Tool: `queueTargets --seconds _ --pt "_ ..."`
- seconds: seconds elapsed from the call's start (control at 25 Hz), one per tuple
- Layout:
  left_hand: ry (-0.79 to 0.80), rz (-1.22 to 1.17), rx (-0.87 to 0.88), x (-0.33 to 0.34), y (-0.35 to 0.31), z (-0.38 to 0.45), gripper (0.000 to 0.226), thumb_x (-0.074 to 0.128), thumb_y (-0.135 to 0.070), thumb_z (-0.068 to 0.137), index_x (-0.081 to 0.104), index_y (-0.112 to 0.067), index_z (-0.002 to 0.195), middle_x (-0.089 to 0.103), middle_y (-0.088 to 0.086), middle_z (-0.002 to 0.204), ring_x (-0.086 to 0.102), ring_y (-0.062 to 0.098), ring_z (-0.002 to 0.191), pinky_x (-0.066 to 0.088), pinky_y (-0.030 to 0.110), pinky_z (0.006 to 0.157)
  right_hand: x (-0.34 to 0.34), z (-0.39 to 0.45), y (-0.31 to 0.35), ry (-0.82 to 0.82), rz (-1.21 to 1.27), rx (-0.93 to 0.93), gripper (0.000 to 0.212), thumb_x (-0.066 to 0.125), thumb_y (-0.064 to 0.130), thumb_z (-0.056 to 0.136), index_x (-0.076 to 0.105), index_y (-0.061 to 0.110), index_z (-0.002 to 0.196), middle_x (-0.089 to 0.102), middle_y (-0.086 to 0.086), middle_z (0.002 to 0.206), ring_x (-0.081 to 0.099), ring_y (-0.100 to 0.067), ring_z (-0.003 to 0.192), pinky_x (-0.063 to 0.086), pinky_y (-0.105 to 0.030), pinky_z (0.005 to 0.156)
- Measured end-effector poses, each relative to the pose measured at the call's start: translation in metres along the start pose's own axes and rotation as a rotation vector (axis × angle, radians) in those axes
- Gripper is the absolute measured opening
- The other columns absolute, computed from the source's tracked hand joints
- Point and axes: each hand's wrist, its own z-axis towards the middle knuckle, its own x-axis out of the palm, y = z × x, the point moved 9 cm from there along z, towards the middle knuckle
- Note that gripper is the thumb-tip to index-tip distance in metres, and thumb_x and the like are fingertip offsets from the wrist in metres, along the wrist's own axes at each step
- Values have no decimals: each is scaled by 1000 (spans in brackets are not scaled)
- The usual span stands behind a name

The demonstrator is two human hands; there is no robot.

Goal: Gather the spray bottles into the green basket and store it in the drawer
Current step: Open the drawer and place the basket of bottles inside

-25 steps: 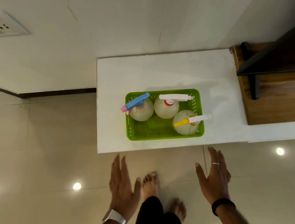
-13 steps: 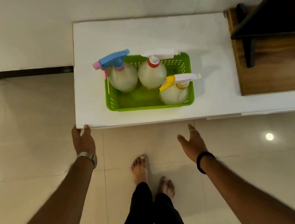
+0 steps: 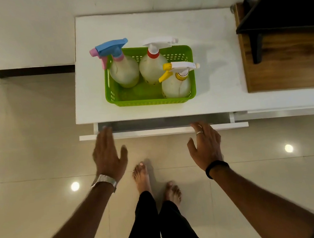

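The green basket (image 3: 144, 101) stands on the white cabinet top (image 3: 217, 83). Inside it stand three spray bottles: one with a blue and pink head (image 3: 124, 71), one with a white head and red collar (image 3: 153, 68), one with a yellow and white head (image 3: 176, 84). Below the top's front edge the drawer (image 3: 163, 131) is pulled out a narrow gap, its grey inside showing. My left hand (image 3: 108, 154) lies with fingertips over the drawer front's left part. My right hand (image 3: 206, 146) rests fingertips on the front's right part. Both hands are spread and hold nothing.
A wooden board (image 3: 287, 63) with a black metal frame (image 3: 277, 11) sits on the right of the cabinet. The wall runs behind. My bare feet (image 3: 155, 180) stand on the glossy tiled floor just in front of the drawer.
The drawer has come out a little from under the cabinet top. Both hands moved up from below the edge to the drawer front.
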Motion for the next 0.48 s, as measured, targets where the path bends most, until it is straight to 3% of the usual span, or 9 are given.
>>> queueTargets --seconds 0.08,0.12,0.28,0.48 --pt "-207 159 339 -42 -33 -1 71 46 -31 103 12 -10 162 10 10 170 8 30 159 12 47 130 16 9 13 125 -125 -104 66 58 31 91 43 9 151 43 -11 153 38 -29 144 28 -49 121" --pt "-217 227 432 -56 -40 2 72 44 -37 102 14 -12 162 11 9 171 7 30 159 10 47 129 26 14 15 208 -169 -111 72 55 38 93 35 8 155 38 -11 158 32 -29 149 23 -50 123" --pt "-129 325 399 -55 -50 12 58 39 -43 100 38 -15 151 48 9 152 40 30 141 25 45 123 54 14 8 364 -288 -98 71 46 51 96 34 13 156 46 -10 152 34 -29 147 15 -50 126" --pt "-121 272 414 -45 -41 -8 53 39 -42 101 42 -15 146 52 6 145 45 28 135 29 44 120 56 -15 3 361 -268 -124 68 51 44 95 36 14 155 50 -6 147 37 -25 144 15 -47 127"
